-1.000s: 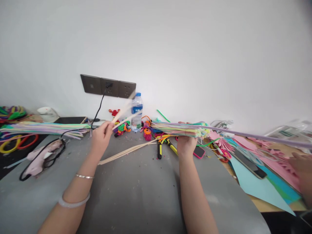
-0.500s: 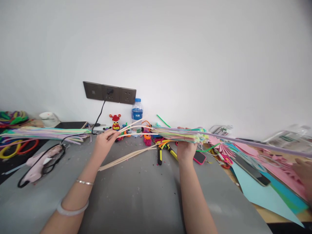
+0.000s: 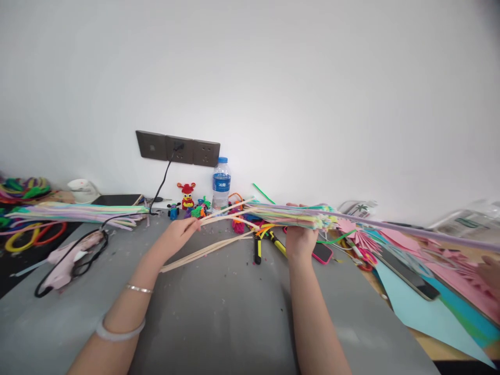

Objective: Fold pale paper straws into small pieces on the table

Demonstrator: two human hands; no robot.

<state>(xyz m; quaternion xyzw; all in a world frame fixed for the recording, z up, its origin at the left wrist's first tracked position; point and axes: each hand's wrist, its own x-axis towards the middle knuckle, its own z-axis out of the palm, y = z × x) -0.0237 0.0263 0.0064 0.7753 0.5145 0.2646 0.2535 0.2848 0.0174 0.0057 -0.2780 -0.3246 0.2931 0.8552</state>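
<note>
The grey mat (image 3: 234, 317) spreads in front of the bottle (image 3: 221, 182), and the largest thing in hand is the bundle of pastel stems (image 3: 281, 209), just right of that bottle. The likeliest trouble, I judge, is the bundle fanning apart: many loose, slippery lengths rest on one hand, and a slack grip or a tilt could spill them. A long lilac stem (image 3: 414, 230) juts far out to the right of the bottle, toward another person's blurred hand (image 3: 489, 272), so a bump there could twist the whole lot. The cream stems (image 3: 224, 217) cross low in front of the bottle; a careless sweep could knock it, or their thin tips could bend or tangle in the bundle's near end. Whether they touch the bundle, I cannot tell.

The right hand (image 3: 302, 237), right of the bottle, curls around the bundle from below, fingertips showing on the far side; how tightly it squeezes is unclear. The left hand (image 3: 180, 233), left of the bottle, has thumb and fingers pinched together on the ends of the cream stems, which splay slightly beyond the grip.
</note>
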